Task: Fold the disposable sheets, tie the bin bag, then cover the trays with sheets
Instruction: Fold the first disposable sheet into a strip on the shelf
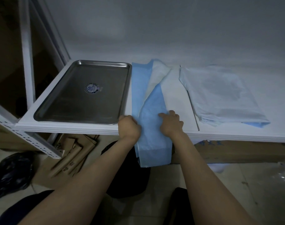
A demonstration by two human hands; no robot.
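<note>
A blue and white disposable sheet [152,101] lies on the white shelf [73,128] and hangs over its front edge. My left hand [128,125] grips the sheet's left edge at the shelf front. My right hand [171,124] grips the sheet just to the right, fingers curled into the fabric. A bare steel tray [83,93] sits on the shelf to the left of the sheet. On the right, another pale sheet [219,95] covers a shape that I cannot make out. A black bin bag [10,174] lies on the floor at lower left.
Flattened cardboard pieces [73,153] lie on the floor under the shelf. A large cardboard box [235,151] stands beneath the shelf's right side. The white perforated shelf upright [27,140] runs along the left. A white wall backs the shelf.
</note>
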